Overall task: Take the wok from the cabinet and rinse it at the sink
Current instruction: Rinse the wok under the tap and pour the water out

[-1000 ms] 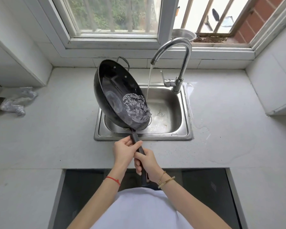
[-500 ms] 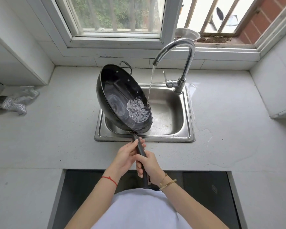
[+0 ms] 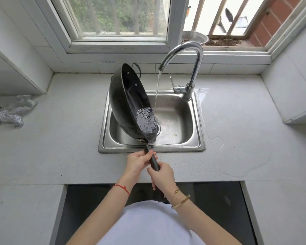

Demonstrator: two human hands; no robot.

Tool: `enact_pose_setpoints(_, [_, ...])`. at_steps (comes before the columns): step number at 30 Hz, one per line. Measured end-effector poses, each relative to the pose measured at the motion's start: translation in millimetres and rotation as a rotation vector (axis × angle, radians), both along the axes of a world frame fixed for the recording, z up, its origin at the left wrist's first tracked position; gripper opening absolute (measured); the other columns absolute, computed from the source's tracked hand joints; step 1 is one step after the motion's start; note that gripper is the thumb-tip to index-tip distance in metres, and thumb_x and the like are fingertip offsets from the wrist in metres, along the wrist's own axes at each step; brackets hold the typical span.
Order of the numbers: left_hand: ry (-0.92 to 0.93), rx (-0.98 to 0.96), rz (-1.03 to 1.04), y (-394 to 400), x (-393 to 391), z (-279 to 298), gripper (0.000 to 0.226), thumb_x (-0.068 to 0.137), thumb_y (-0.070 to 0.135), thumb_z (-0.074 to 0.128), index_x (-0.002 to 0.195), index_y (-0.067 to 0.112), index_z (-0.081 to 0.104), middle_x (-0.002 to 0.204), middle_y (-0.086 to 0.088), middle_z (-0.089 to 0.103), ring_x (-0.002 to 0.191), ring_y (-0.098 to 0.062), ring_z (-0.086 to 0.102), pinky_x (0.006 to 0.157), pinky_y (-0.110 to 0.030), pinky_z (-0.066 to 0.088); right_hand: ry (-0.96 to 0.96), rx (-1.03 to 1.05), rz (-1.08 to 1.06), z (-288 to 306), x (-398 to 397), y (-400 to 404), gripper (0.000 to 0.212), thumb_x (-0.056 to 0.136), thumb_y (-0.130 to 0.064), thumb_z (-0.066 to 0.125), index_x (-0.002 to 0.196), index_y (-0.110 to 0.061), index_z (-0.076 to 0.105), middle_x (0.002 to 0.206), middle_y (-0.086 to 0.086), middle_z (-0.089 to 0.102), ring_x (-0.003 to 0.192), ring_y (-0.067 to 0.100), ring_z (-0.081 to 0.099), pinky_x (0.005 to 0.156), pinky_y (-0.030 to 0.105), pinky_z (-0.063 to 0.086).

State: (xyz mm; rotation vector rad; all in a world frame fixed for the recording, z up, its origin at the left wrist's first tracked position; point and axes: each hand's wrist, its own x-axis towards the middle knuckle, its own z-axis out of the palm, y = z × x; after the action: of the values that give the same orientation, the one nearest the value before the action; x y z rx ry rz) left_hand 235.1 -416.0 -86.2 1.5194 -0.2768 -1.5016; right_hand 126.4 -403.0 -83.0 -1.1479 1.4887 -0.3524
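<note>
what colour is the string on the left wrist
Red string bracelet, seen in the head view.

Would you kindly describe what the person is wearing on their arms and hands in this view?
Both forearms are bare, with no sleeves reaching them and no gloves. The left hand has a thin red string bracelet tied at its wrist. The right hand has two slim gold bangles at its wrist. No rings are visible. A white top covers the torso below.

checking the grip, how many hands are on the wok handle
2. The left hand grips the handle nearer the wok; the right hand grips behind it, nearer the body.
</note>
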Motion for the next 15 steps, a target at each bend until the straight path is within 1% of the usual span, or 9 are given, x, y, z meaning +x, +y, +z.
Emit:
enact_pose_setpoints(2, [-0.045,-0.001,-0.005,-1.4,-5.7,0.2,0.008,0.089,0.006,0.068,0.085,-0.001,0.072,0.084,-0.016,0.073,0.082,-0.024,0.072,0.078,-0.025,0.061,0.181,-0.134,0.016,-5.5,0.7,5.2,0.009,0.09,-0.024,0.059,0.085,-0.017,0.06,0.068,0.001,0.059,0.057,0.018,0.059,0.051,0.028,0.051])
enact_pose_setpoints(4, [-0.087,0.002,-0.001,-2.6,-9.1,0.8,0.008,0.087,0.006,0.071,0.086,-0.002,0.072,0.082,-0.016,0.073,0.082,-0.025,0.072,0.081,-0.029,0.06,0.216,-0.203,0.017,-8.9,0.3,8.0,0.015,0.092,-0.028,0.058,0.089,-0.014,0.062,0.071,0.0,0.061,0.062,0.016,0.059,0.054,0.025,0.048])
enact_pose_setpoints(6, [-0.122,0.0,-0.001,-3.2,-10.6,-0.2,0.008,0.085,0.006,0.073,0.086,-0.002,0.073,0.08,-0.016,0.074,0.084,-0.027,0.073,0.082,-0.032,0.06,0.141,-0.195,-0.004,-8.4,-0.7,7.1,0.014,0.093,-0.022,0.058,0.082,-0.015,0.06,0.067,-0.002,0.057,0.057,0.011,0.052,0.051,0.018,0.042])
enact_pose_setpoints(7, [-0.134,-0.002,-0.002,-3.0,-11.1,-1.0,0.008,0.084,0.006,0.075,0.086,-0.002,0.073,0.078,-0.015,0.075,0.085,-0.028,0.073,0.082,-0.032,0.06,0.104,-0.18,-0.012,-7.7,-1.1,6.7,0.016,0.093,-0.019,0.058,0.077,-0.016,0.058,0.065,-0.002,0.055,0.055,0.011,0.05,0.05,0.018,0.041])
enact_pose_setpoints(9, [-0.153,-0.011,-0.01,-2.1,-11.4,-1.9,0.011,0.082,0.009,0.078,0.086,0.0,0.074,0.076,-0.012,0.076,0.085,-0.028,0.075,0.083,-0.034,0.06,0.039,-0.142,-0.04,-7.7,-2.1,5.2,0.021,0.092,-0.016,0.058,0.071,-0.018,0.055,0.062,0.0,0.052,0.053,0.016,0.049,0.05,0.027,0.046])
enact_pose_setpoints(10, [-0.16,-0.017,-0.009,-1.5,-11.4,-2.5,0.013,0.081,0.011,0.079,0.088,0.001,0.074,0.077,-0.012,0.077,0.085,-0.027,0.075,0.085,-0.036,0.06,0.016,-0.124,-0.05,-7.6,-2.7,4.8,0.022,0.092,-0.015,0.058,0.071,-0.017,0.054,0.061,0.002,0.051,0.052,0.019,0.048,0.05,0.031,0.047])
enact_pose_setpoints(11, [-0.167,-0.025,-0.007,-0.7,-11.4,-2.7,0.016,0.08,0.012,0.08,0.09,0.001,0.074,0.078,-0.011,0.077,0.083,-0.025,0.076,0.085,-0.037,0.059,-0.006,-0.103,-0.057,-7.4,-3.1,4.8,0.022,0.092,-0.015,0.057,0.071,-0.016,0.053,0.059,0.005,0.05,0.049,0.021,0.048,0.047,0.032,0.046])
enact_pose_setpoints(13, [-0.181,-0.041,-0.003,1.2,-10.8,-2.1,0.024,0.077,0.015,0.082,0.096,0.002,0.074,0.083,-0.011,0.078,0.082,-0.022,0.076,0.086,-0.036,0.059,-0.076,-0.045,-0.076,-6.0,-3.0,5.4,0.02,0.093,-0.014,0.056,0.074,-0.012,0.052,0.057,0.008,0.049,0.04,0.02,0.046,0.041,0.028,0.044])
enact_pose_setpoints(15, [-0.159,-0.043,0.01,3.1,-7.0,-4.9,0.033,0.074,0.017,0.084,0.102,0.002,0.074,0.091,-0.013,0.078,0.087,-0.022,0.075,0.09,-0.036,0.058,-0.163,0.009,-0.091,-3.3,-2.0,5.5,0.017,0.094,-0.015,0.057,0.077,-0.011,0.054,0.054,0.007,0.048,0.037,0.018,0.046,0.04,0.027,0.044])
